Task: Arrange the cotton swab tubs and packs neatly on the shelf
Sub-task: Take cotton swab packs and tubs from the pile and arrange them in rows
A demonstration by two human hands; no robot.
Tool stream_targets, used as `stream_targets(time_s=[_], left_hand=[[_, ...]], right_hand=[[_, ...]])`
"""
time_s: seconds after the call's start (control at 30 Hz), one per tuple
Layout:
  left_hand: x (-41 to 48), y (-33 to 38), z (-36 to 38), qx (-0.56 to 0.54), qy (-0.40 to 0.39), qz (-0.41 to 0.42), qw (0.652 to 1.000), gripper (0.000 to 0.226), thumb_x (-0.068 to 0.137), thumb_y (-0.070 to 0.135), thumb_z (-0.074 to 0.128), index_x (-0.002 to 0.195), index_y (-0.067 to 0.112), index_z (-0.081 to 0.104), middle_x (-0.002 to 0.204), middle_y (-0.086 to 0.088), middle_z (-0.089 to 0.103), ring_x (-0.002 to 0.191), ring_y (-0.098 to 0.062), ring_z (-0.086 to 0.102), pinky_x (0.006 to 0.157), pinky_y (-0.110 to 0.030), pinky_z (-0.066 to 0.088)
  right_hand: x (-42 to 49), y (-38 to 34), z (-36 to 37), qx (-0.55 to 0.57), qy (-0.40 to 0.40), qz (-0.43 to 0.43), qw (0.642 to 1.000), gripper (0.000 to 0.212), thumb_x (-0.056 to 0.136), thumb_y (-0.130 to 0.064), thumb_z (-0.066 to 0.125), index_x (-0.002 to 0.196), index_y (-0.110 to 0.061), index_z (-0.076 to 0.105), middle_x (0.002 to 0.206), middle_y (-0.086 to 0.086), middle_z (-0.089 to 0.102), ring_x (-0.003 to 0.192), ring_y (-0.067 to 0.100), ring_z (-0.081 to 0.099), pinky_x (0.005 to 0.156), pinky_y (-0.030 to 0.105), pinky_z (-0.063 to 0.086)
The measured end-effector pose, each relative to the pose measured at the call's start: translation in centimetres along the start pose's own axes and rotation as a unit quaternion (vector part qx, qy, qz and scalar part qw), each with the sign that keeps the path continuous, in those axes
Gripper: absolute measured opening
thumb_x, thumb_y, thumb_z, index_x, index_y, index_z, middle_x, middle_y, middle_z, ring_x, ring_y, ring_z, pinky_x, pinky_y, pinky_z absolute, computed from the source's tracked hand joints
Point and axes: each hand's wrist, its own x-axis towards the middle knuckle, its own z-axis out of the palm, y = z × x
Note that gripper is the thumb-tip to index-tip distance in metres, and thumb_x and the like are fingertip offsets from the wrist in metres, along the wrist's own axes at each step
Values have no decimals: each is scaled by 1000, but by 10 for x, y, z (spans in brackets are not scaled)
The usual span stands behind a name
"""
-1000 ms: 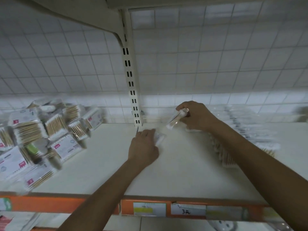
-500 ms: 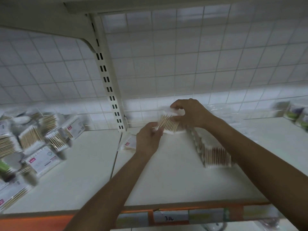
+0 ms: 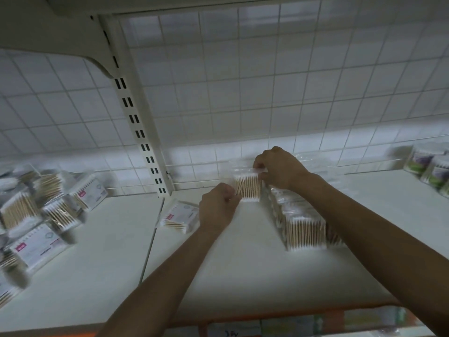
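Head view looks up along two bare forearms that rise from the bottom edge and converge toward the back of a pale, smooth shelf [image 3: 243, 268]. The left hand [image 3: 218, 207] is curled, back of the hand toward the camera, its fingertips pinching the lower left corner of a clear pack [image 3: 247, 188] of wooden-stemmed cotton swabs. The right hand [image 3: 279, 169] comes in from above with the wrist bent, fingers hooked over the pack's crinkled plastic top seam and gripping it. This pack stands upright near the back wall, its lower edge down at the shelf surface; whether it rests there cannot be told. It sits at the far end of a row of packs [image 3: 303, 229], all upright, tan stems vertical, white tips at top and bottom, which runs forward under the right forearm. Just left of the left hand a flat pack [image 3: 179, 216] lies on its side, showing a white label with a small red mark. Further left, a loose heap of packs [image 3: 48, 210] lies tilted at mixed angles, blurred. At the far right, round clear tubs [image 3: 430, 166] with greenish and purple labels stand by the wall. Behind everything is a white wire grid [image 3: 267, 81], crossed by a cream metal post [image 3: 141, 132] with paired slots. An orange price rail [image 3: 267, 323] edges the shelf front.
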Motion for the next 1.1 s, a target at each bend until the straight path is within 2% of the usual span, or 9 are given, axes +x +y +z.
stream_targets(time_s=[0.1, 0.27, 0.4, 0.57, 0.67, 0.77, 0.9, 1.0, 1.1], left_hand=[[4, -1, 6, 14, -2, -16, 1000, 11, 80, 34, 70, 81, 27, 61, 88, 7, 72, 88, -11, 66, 73, -19, 42], [7, -2, 10, 50, -12, -14, 999, 14, 81, 37, 69, 89, 25, 68, 92, 6, 73, 93, -15, 66, 78, -22, 45], [7, -2, 12, 80, -20, 4, 997, 18, 82, 37, 66, 93, 24, 70, 94, 1, 73, 96, -21, 65, 83, -30, 50], [7, 0, 11, 88, -25, 17, 996, 23, 84, 38, 64, 102, 24, 70, 98, 2, 73, 100, -21, 64, 85, -30, 49], [6, 1, 10, 111, -31, 32, 993, 28, 87, 40, 61, 106, 23, 70, 101, 0, 72, 100, -23, 63, 85, -29, 47], [4, 0, 3, 105, -9, 49, 993, 34, 89, 41, 58, 115, 21, 66, 106, 2, 71, 103, -17, 64, 92, -29, 46], [2, -8, -21, 139, 40, 91, 985, 32, 93, 32, 54, 121, 19, 63, 117, -1, 66, 109, -20, 59, 95, -31, 43], [0, -24, -44, 201, 52, 81, 975, 33, 94, 29, 51, 125, 21, 59, 123, -3, 61, 117, -23, 51, 95, -31, 42], [-8, -42, -63, 262, 45, 42, 963, 36, 94, 29, 49, 127, 17, 56, 126, -6, 58, 121, -26, 45, 96, -33, 41]], right_hand=[[2, 2, 4, -5, -5, 1, 1000, 25, 87, -16, 57, 112, -16, 61, 111, 1, 62, 106, 19, 47, 86, 30, 43], [5, 5, 5, -6, -4, -3, 1000, 28, 86, -20, 60, 114, -17, 61, 112, 2, 60, 108, 20, 47, 89, 32, 45], [5, 8, 6, 12, -5, -1, 1000, 22, 83, -26, 62, 104, -19, 62, 105, -2, 62, 101, 16, 47, 81, 28, 42], [6, 5, 7, -6, 10, 8, 1000, 17, 86, -25, 61, 100, -17, 67, 104, -1, 62, 103, 16, 49, 78, 27, 42], [7, 2, 4, -33, 5, -1, 999, 24, 86, -26, 60, 108, -17, 65, 109, 2, 61, 106, 19, 48, 82, 29, 45], [5, -7, 0, -33, 14, -8, 999, 32, 88, -29, 59, 118, -18, 59, 116, 4, 57, 111, 21, 46, 89, 33, 45], [6, -36, 1, 17, 40, -44, 998, 30, 90, -27, 56, 118, -17, 59, 116, 4, 58, 110, 20, 48, 91, 32, 44], [9, -67, 13, 69, 10, -77, 995, 28, 90, -25, 55, 116, -16, 61, 116, 4, 61, 109, 20, 53, 91, 29, 40], [11, -91, 29, 127, -41, -79, 988, 29, 90, -22, 57, 118, -14, 61, 117, 4, 63, 106, 21, 58, 91, 27, 43]])
